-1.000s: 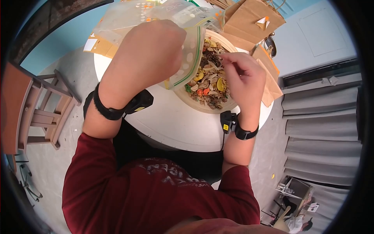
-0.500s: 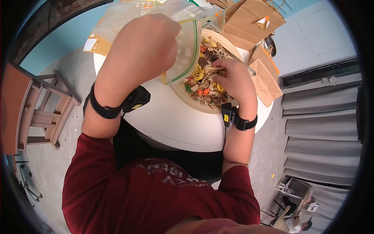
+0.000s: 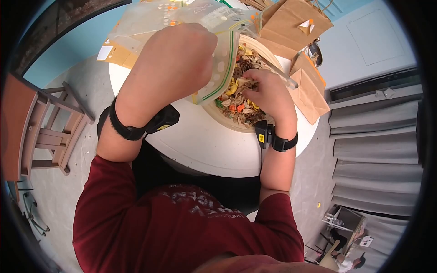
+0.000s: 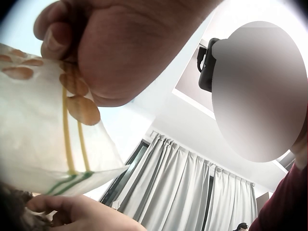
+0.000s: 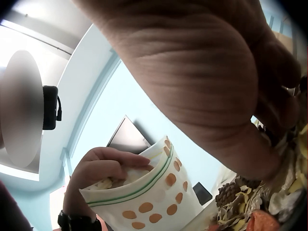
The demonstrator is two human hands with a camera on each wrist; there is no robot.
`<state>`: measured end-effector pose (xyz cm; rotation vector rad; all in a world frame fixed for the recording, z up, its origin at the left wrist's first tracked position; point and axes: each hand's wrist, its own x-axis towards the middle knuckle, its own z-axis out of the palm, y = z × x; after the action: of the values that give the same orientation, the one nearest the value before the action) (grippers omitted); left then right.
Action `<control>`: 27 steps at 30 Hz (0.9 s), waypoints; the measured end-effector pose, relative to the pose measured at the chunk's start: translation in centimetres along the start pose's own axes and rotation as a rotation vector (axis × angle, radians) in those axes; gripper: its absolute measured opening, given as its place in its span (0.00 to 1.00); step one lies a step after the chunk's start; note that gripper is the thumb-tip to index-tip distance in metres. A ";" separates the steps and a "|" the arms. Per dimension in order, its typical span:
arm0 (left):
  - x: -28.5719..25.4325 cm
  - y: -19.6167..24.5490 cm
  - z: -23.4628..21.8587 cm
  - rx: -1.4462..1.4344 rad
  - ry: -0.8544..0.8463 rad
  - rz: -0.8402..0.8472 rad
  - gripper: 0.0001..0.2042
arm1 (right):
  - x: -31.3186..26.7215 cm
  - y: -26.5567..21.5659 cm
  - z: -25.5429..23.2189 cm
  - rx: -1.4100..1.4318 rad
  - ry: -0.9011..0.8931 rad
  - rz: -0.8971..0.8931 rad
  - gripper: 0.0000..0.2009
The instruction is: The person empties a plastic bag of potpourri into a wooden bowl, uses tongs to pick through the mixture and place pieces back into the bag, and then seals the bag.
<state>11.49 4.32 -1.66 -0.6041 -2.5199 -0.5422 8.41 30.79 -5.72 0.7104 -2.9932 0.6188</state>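
My left hand [image 3: 182,59] grips the edge of a translucent zip bag [image 3: 222,68] with a green and yellow seal line and tan dots. In the right wrist view the bag's mouth [image 5: 139,192] gapes, with some pale dried bits inside. My right hand [image 3: 273,93] reaches into a heap of potpourri [image 3: 239,109] made of dried petals, pinecones and yellow and orange pieces. Its thumb and fingers close around pale dried petals, and the fingertips are partly hidden among them. The potpourri lies in a round pale tray [image 3: 223,122], close beside the bag.
A metallic handle [image 3: 291,83] sticks out over the tray's right rim. Brown paper bags [image 3: 291,27] stand behind and to the right. More clear plastic bags [image 3: 141,27] lie at the back left of the round white table [image 3: 205,150]. A wooden chair [image 3: 54,132] is on the left.
My right hand has come down from above the heap and moved left into the petals. The left hand and bag shifted slightly left, then back. The metallic handle has come into view.
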 end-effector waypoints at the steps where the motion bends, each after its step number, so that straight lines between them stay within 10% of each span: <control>1: 0.0 0.0 0.0 -0.002 -0.007 -0.002 0.13 | 0.1 0.0 0.0 -0.020 -0.007 -0.017 0.17; 27: -0.1 0.4 0.9 -0.030 -0.008 0.027 0.12 | -0.3 0.0 -1.0 0.378 0.255 0.142 0.09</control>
<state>11.44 5.02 -2.39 -0.6513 -2.5116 -0.5692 8.58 31.32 -4.80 0.3872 -2.7316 1.2034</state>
